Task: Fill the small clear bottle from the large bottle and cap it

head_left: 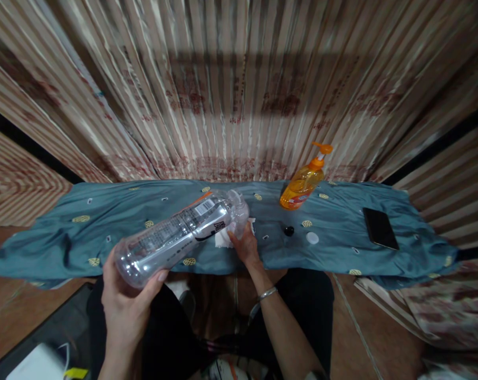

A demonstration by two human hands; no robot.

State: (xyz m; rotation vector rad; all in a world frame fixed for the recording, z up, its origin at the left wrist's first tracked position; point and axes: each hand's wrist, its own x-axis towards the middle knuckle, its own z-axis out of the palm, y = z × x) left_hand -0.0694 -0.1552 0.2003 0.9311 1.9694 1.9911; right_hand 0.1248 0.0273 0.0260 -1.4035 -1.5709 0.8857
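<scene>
My left hand (124, 301) is wrapped round the base of a large clear plastic bottle (175, 240) with a printed silver label and an orange edge. The bottle is tilted, its neck end pointing up and right. At that end, my right hand (246, 245) grips a smaller clear plastic container (240, 211); its exact kind and whether the two touch are hard to make out. A white tissue (223, 240) lies on the cloth beneath, partly covered by the bottle and the right hand.
On the teal patterned cloth (337, 211) stands an orange pump bottle (302, 184) of yellow-orange liquid. A small black cap (288, 231), a white disc (312, 238) and a black phone-like slab (380, 228) lie to the right. A striped curtain (239, 95) hangs behind.
</scene>
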